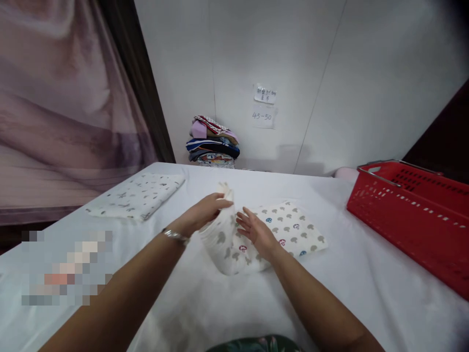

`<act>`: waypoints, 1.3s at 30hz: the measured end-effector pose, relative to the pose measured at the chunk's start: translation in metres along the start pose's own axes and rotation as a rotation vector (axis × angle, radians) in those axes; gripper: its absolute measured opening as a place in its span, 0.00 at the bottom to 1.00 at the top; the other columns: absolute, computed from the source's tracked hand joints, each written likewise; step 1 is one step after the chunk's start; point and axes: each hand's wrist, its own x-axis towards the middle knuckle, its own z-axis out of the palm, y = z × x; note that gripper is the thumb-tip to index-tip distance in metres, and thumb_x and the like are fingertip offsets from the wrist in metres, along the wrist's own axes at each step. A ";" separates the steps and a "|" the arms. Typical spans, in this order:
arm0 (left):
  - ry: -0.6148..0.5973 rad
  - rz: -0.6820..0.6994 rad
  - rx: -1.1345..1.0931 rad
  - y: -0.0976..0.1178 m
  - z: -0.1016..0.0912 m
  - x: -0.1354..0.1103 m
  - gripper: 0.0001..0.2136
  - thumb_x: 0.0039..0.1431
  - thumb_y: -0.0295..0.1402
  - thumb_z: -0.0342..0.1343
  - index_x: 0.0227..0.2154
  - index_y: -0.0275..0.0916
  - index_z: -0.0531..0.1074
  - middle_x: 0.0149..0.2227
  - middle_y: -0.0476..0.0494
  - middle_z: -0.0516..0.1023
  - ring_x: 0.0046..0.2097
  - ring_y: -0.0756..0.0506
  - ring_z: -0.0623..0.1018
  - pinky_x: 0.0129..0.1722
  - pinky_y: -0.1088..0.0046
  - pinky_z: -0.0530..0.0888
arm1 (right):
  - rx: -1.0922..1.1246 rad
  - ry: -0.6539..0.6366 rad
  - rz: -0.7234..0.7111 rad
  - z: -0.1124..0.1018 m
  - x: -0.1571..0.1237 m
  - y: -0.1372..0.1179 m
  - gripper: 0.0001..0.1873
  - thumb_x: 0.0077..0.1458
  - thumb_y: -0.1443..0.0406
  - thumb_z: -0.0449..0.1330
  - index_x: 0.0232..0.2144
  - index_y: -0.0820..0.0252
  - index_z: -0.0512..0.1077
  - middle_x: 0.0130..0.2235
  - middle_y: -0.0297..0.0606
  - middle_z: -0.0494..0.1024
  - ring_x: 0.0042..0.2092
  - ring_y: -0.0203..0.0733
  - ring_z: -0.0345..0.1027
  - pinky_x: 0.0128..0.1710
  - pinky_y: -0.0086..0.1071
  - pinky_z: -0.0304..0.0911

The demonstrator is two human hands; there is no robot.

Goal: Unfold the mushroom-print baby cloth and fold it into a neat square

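A white cloth with a mushroom print point(289, 225) lies in front of me, its left part lifted off the table. My left hand point(210, 210) grips that raised edge between thumb and fingers, folding the cloth up and over. My right hand point(258, 232) is open, fingers spread, resting over or just above the middle of the cloth beside the fold; I cannot tell whether the palm presses on it. A silvery bracelet point(176, 236) circles my left wrist. To the left lies a folded white cloth with small dark prints point(146, 193).
A red plastic basket point(406, 230) with a metal handle stands at the right. A stack of folded cloths point(213, 142) sits beyond the far table edge, by the wall. Paper notes point(264, 105) hang on the wall. A pinkish curtain point(66, 107) hangs at left. One table patch is blurred out.
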 end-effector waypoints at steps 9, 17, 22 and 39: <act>-0.149 -0.012 0.021 0.007 0.190 0.098 0.25 0.56 0.33 0.52 0.54 0.25 0.56 0.37 0.31 0.75 0.28 0.48 0.74 0.27 0.73 0.70 | 0.120 0.363 0.047 -0.117 -0.018 0.005 0.45 0.54 0.42 0.25 0.57 0.62 0.58 0.53 0.46 0.70 0.56 0.53 0.58 0.54 0.46 0.55; -0.243 0.385 0.283 -0.044 0.181 0.061 0.17 0.59 0.40 0.49 0.49 0.42 0.68 0.53 0.45 0.70 0.53 0.44 0.69 0.54 0.67 0.64 | 0.683 0.291 0.157 -0.149 -0.039 0.041 0.33 0.52 0.41 0.43 0.48 0.55 0.66 0.46 0.41 0.75 0.50 0.52 0.66 0.51 0.47 0.59; -0.085 0.592 0.724 -0.072 0.121 0.027 0.20 0.61 0.45 0.44 0.53 0.43 0.64 0.59 0.45 0.63 0.62 0.42 0.57 0.62 0.56 0.50 | 0.582 0.232 0.299 -0.171 -0.042 0.027 0.34 0.53 0.41 0.43 0.46 0.60 0.67 0.46 0.46 0.75 0.51 0.52 0.66 0.50 0.45 0.60; -0.163 0.543 0.919 -0.099 0.141 0.035 0.24 0.62 0.50 0.38 0.55 0.44 0.63 0.60 0.44 0.60 0.64 0.40 0.52 0.62 0.50 0.43 | -0.440 0.376 0.531 -0.214 -0.054 -0.003 0.15 0.43 0.61 0.61 0.36 0.62 0.71 0.33 0.41 0.78 0.33 0.44 0.72 0.30 0.31 0.65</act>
